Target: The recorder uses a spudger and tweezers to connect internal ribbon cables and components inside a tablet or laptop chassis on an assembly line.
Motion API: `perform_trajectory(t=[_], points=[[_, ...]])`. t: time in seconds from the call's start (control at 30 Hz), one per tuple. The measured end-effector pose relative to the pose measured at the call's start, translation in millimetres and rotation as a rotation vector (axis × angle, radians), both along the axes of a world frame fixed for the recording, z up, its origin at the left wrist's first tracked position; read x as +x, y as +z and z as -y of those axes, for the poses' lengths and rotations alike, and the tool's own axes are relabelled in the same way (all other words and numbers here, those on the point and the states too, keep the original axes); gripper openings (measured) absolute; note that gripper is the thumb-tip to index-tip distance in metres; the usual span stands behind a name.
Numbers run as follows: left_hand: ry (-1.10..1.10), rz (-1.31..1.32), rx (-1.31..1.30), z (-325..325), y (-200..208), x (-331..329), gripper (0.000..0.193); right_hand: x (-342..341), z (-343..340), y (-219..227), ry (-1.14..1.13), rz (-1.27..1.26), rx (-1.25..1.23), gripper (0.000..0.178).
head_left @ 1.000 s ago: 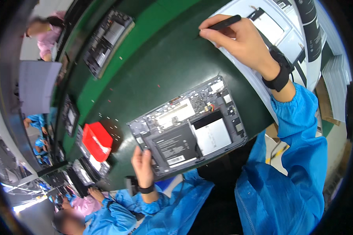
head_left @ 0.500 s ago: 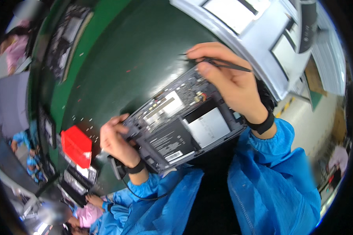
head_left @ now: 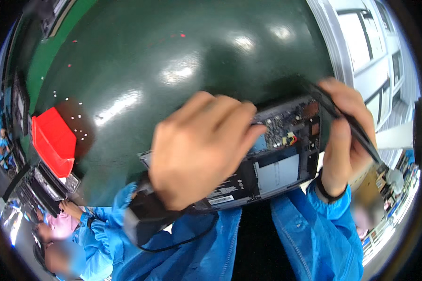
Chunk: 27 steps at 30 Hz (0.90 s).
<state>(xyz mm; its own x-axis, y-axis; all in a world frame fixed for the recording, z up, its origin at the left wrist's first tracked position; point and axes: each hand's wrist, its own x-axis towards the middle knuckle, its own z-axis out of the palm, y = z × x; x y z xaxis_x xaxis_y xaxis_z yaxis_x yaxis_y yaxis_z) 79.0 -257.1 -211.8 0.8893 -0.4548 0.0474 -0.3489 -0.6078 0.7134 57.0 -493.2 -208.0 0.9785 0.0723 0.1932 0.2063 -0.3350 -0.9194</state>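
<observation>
An opened laptop base lies bottom up at the table's near edge, its circuit board and battery bared. My left hand reaches across its left half, fingers bent toward the thumb above the board; whatever they may pinch is hidden. Beyond that hand, a small coloured wire bundle shows on the board. At the base's right end, my right hand grips black tweezers that slant across its fingers. Motion smears both hands and the tweezers' tip.
A red tray stands on the green table at left, with several small white bits beside it. Open laptops and a co-worker's hand are at lower left. White foam trays are stacked at right.
My left hand has gone from the base's left edge to above its board. The base now sits less tilted and farther right. The tweezers stay in my right hand.
</observation>
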Motion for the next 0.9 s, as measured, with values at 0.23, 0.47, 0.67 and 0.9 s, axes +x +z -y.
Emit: perform_trajectory(t=[0.23,0.47,0.67,0.9], points=[[-0.022,0.150,-0.088,-6.3,-12.4,-0.5,0.027,-15.9,-29.2,10.2,-0.037,-0.216,0.136,0.028],[-0.114,0.162,-0.113,-19.7,-10.4,0.4,0.031,-20.3,-26.8,11.3,0.016,-0.210,0.049,0.034],[-0.213,0.216,-0.123,-27.4,-12.9,-0.5,0.028,-26.6,-40.8,5.0,0.017,-0.173,0.070,0.033],[-0.283,0.305,0.095,-19.6,-1.2,-0.7,0.030,-27.8,-34.4,6.3,-0.031,-0.155,-0.009,0.031]])
